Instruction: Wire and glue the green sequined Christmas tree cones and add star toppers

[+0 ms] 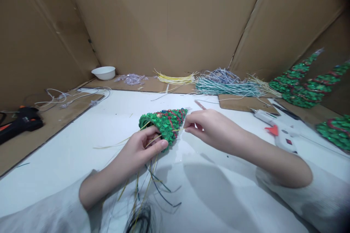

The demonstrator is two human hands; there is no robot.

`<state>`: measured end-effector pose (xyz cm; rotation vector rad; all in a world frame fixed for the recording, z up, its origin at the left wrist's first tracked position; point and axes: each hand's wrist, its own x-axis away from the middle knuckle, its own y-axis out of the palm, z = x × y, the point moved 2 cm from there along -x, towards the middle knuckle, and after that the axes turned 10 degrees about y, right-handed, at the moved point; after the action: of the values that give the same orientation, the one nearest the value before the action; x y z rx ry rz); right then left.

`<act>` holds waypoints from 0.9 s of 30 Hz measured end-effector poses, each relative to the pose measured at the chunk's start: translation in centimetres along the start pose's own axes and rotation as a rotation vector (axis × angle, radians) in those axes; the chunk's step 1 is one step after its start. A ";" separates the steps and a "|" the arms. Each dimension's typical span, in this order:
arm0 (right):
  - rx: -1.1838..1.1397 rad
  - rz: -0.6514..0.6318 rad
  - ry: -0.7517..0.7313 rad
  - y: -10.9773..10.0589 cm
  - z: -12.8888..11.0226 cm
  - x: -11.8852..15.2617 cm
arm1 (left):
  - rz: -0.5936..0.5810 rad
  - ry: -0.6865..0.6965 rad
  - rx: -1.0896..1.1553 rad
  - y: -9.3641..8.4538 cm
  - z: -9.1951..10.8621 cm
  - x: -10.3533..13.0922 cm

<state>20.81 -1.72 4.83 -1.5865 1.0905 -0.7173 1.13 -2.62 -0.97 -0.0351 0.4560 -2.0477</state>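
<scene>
A small green tinsel Christmas tree (167, 120) with red garland lies on its side over the white tabletop, its hollow base facing left. My left hand (149, 142) grips the base rim, fingers inside the cone and thumb on the outside. Yellow, green and white wires (153, 178) trail out of the open base toward the front. My right hand (207, 125) pinches a thin yellow wire (179, 129) that sticks out of the tree's right side. The fingertips inside the cone are partly hidden.
Bundles of yellow wires (177, 78) and green wires (229, 86) lie along the back, near a white bowl (104, 73) and clear plastic pieces (131, 79). A black glue gun (23, 123) is at left. On the right are a white glue gun (284, 138) and finished trees (303, 87).
</scene>
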 end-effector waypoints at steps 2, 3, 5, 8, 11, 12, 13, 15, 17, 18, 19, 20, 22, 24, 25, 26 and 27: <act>0.010 0.025 0.009 -0.1 -0.1 0.0 | -0.002 0.002 -0.008 0.0 0.0 0.0; 0.020 0.036 0.011 -0.1 -0.1 0.0 | -0.003 0.000 -0.014 0.0 0.0 0.0; 0.046 0.054 0.007 -0.1 -0.2 0.1 | -0.006 -0.003 -0.018 0.0 0.0 0.0; 0.048 0.058 -0.006 0.1 -0.3 0.2 | 0.004 0.001 -0.014 0.0 0.1 0.0; 0.000 0.055 -0.007 0.3 -0.2 0.2 | 0.008 0.011 -0.012 0.0 0.1 0.0; -0.026 0.053 -0.005 0.3 -0.2 0.1 | 0.007 0.013 -0.009 0.0 0.1 -0.1; -0.053 0.047 -0.004 0.4 -0.2 0.1 | 0.006 0.015 -0.006 0.0 0.1 -0.1; -0.098 0.032 -0.008 0.5 -0.3 0.1 | 0.005 0.016 0.005 0.1 0.1 -0.2; -0.120 0.029 -0.007 0.5 -0.4 0.1 | 0.004 0.019 0.016 0.1 0.0 -0.2; -0.124 0.035 -0.003 0.5 -0.4 0.1 | 0.005 0.018 0.020 0.1 0.0 -0.1; -0.127 0.037 0.004 0.6 -0.4 0.1 | 0.005 0.017 0.021 0.1 -0.1 -0.1; -0.126 0.036 0.012 0.5 -0.4 0.1 | 0.006 0.015 0.020 0.1 -0.1 0.0; -0.111 0.010 0.042 0.5 -0.2 0.0 | 0.006 0.010 0.016 0.1 -0.1 0.1; -0.092 -0.018 0.077 0.4 0.0 0.0 | 0.005 0.008 0.015 0.1 0.0 0.1; -0.089 -0.026 0.085 0.3 0.1 0.0 | 0.007 0.008 0.014 0.0 0.0 0.1; -0.097 -0.033 0.083 0.2 0.1 0.0 | 0.009 0.007 0.015 0.0 0.0 0.1; -0.111 -0.039 0.071 0.1 0.1 0.0 | 0.012 0.007 0.016 0.1 0.0 0.1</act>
<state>20.87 -1.65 4.67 -1.6919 1.1710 -0.7550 1.10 -2.75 -1.02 -0.0153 0.4435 -2.0405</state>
